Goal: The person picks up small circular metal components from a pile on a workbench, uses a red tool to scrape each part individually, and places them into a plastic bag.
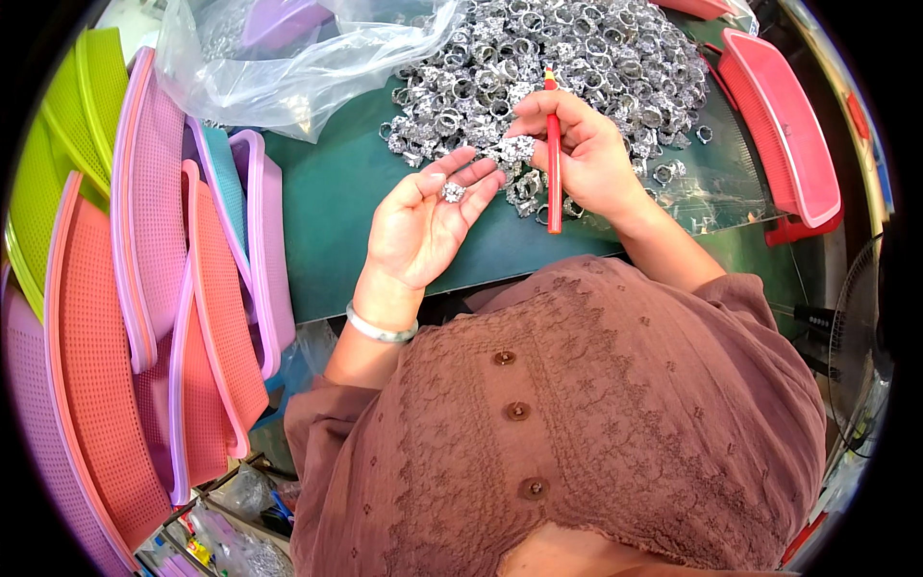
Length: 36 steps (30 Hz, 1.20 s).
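One brown top fills the lower centre of the frame, and beyond it a green worktop stretches across the middle and upper part. Purple, orange and lime perforated baskets crowd the left edge. A heap of silvery ring-shaped pieces covers the upper centre, with a clear plastic bag to its left and a pink basket at upper right. The right hand, at the near edge of the heap, is closed around a red pen standing nearly upright; its thumb and forefinger meet a silvery cluster, though whether they pinch it I cannot tell. The left hand is palm up, loosely spread, one small silvery piece resting on its fingers. The step in hand looks like picking out and handling single pieces; the next move probably calls for steadying that small piece in the left fingers while the right hand keeps control of the pen.
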Motion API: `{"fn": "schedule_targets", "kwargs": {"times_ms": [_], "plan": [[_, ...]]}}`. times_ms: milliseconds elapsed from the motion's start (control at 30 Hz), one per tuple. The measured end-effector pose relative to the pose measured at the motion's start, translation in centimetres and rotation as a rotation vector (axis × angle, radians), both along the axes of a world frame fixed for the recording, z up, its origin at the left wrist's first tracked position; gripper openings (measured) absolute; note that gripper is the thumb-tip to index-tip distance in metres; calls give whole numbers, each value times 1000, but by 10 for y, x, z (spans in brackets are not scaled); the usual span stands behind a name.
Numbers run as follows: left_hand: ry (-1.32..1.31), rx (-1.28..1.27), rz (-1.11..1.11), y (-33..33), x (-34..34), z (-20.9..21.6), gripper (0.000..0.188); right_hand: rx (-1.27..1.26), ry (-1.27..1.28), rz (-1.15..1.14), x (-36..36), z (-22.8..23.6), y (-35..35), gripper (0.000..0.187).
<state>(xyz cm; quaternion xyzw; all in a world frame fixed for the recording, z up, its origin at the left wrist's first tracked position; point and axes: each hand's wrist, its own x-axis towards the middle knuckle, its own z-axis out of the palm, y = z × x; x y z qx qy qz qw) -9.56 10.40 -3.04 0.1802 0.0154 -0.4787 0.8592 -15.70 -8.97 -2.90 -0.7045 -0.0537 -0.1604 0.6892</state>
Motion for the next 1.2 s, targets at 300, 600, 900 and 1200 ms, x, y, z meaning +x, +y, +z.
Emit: {"fn": "schedule_targets", "kwargs": {"times_ms": [300, 600, 900, 1200], "plan": [[144, -76, -7, 2, 1, 2, 43, 7, -13, -14, -1, 0, 2, 34], [134, -76, -9, 4, 2, 1, 41, 12, 3, 6, 0, -2, 3, 37], [-1378, 1131, 250, 14, -6, -12, 32, -15, -26, 17, -3, 1, -3, 38], [-2016, 1284, 810, 13, 26, 43, 19, -129, -89, -3, -1, 9, -12, 34]]}}
